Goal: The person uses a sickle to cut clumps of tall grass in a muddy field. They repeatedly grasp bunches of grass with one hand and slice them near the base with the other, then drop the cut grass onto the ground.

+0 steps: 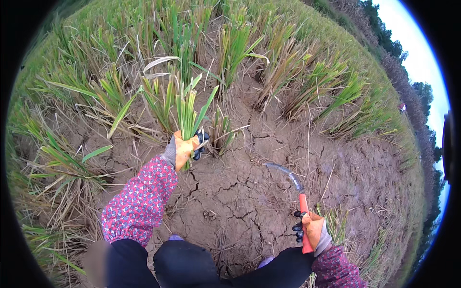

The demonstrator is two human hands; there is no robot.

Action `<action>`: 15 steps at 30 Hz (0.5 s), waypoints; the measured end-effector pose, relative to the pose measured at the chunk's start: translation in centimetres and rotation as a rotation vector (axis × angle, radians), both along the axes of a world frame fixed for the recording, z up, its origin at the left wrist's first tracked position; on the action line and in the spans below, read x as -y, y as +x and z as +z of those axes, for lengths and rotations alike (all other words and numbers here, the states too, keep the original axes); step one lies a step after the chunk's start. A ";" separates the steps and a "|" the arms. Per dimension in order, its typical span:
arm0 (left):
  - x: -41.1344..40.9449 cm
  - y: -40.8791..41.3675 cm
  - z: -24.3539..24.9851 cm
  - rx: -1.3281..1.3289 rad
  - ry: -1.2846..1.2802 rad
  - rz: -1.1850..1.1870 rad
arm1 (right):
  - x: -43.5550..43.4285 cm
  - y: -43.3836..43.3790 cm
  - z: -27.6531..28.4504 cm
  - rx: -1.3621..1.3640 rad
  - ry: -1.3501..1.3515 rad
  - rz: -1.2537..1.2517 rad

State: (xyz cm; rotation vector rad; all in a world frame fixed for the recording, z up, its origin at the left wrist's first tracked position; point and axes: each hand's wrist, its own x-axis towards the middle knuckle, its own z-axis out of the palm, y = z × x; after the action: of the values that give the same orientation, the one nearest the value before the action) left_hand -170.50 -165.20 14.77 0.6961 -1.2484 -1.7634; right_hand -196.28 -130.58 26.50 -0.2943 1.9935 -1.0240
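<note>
My left hand (186, 145), in an orange and grey work glove with dark fingertips, grips a bunch of green cut stalks (187, 113). The bunch stands roughly upright in the fist, its flat-cut ends at the top and a short green end below. My right hand (312, 230), gloved the same way, is closed around the red handle (303, 208) of a sickle. The curved metal blade (286, 174) points up and left over the bare soil, apart from any plant. Close beside the left fist grows a short cut stubble clump (222, 131).
Rows of cut stubble clumps (234, 50) spread ahead and to both sides. Cracked brown mud (230, 194) lies between me and them. Dry straw (75, 205) is heaped at the left. My dark-trousered knees (185, 262) are at the bottom. Trees (381, 28) line the field's far right edge.
</note>
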 end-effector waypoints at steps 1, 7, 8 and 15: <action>-1.3 1.0 -2.0 0.023 -0.036 -0.071 | 1.8 0.0 -1.9 0.024 -0.005 0.004; -8.9 0.0 -9.8 0.557 -0.319 -0.175 | 13.0 0.5 -13.9 0.093 -0.238 0.041; -8.4 -0.3 -10.2 0.680 -0.377 -0.090 | 14.4 1.3 -16.4 0.156 -0.287 0.058; 3.4 -4.5 -11.3 1.117 -0.393 0.083 | 17.5 13.5 -30.2 0.375 -0.542 -0.046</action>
State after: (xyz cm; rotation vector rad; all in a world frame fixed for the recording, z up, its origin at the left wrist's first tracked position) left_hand -175.00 -168.64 3.48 1.5439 -2.1491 -0.9349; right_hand -182.78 -148.07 -3.75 -0.3163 1.3720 -1.5205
